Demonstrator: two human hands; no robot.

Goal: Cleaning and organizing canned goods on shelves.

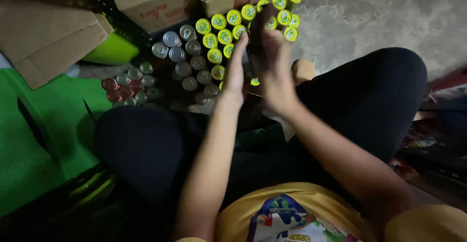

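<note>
seen from the head camera, the person sits with knees apart over a floor crowded with cans. the left hand (237,69) is raised edge-on, fingers straight and together, flat and empty as far as can be seen. the right hand (273,64) stands just beside it, palm turned toward the left one, fingers extended but blurred; whether the palms touch, or anything dark sits between them, i cannot tell. directly beyond the fingertips stands the cluster of upright cans with yellow-green lids (228,27), packed side by side on the floor. left of them are plain silver-topped cans (187,59) and a smaller group of red-topped cans (124,86). judging by the pose, the hands are between grips; reaching the nearest yellow-green lids would call for parting and lowering them. open brown cardboard boxes (155,3) sit behind, a green plastic surface (34,139) at left.
</note>
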